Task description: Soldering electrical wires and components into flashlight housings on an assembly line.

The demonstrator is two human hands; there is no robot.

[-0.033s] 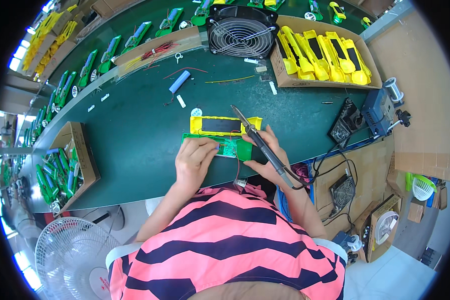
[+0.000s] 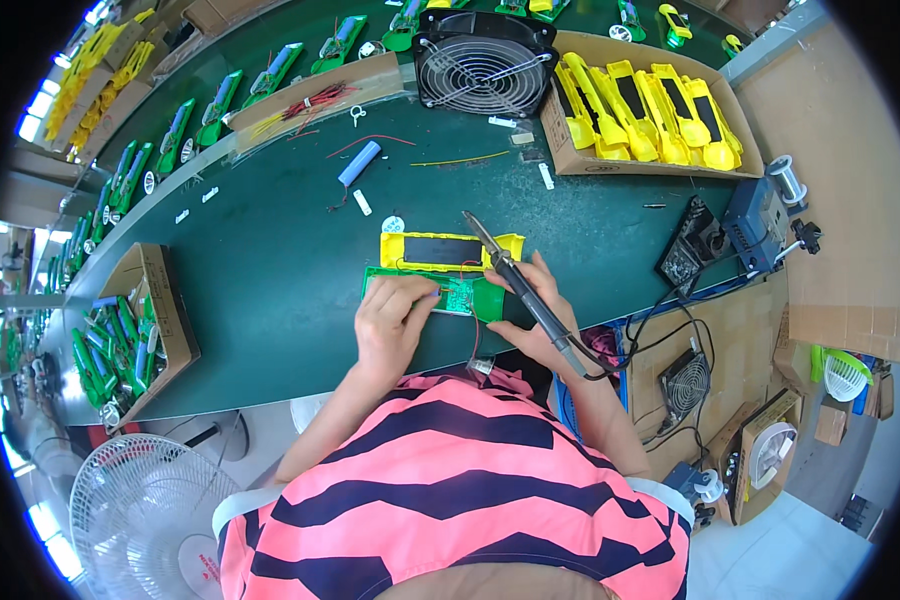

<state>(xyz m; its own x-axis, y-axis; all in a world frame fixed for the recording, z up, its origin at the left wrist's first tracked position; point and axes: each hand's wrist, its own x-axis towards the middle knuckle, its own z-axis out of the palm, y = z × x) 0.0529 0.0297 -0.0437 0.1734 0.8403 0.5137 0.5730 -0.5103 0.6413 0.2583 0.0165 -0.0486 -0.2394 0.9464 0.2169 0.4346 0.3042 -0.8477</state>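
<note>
Moved since the earlier frame: only the left hand [image 2: 386, 318] and its forearm, very slightly to the right. Unchanged in place: right hand [image 2: 539, 342], soldering iron [image 2: 536, 303] and green casing [image 2: 489, 300].

On the left, fingers bunched, thumb and forefinger pressed together over the left part of the circuit board [image 2: 458, 295] inside the green casing; too small to tell what, if anything, pinched there. On the right, thumb and fingers spread around the casing's right end, thumb at the near edge, with the soldering iron held across the hand, tip pointing far and left.

Just beyond the green casing, at the near middle of the table [image 2: 270, 320]: yellow casing [image 2: 394, 250] with a black panel, and a white disc [image 2: 393, 225] near its left end. Farther off, a blue cylindrical cell [image 2: 359, 163] and a yellow wire [image 2: 460, 159]. At far right, a carton [image 2: 660, 168] of yellow casings; at left, a box [image 2: 175, 320] of green assemblies.
</note>
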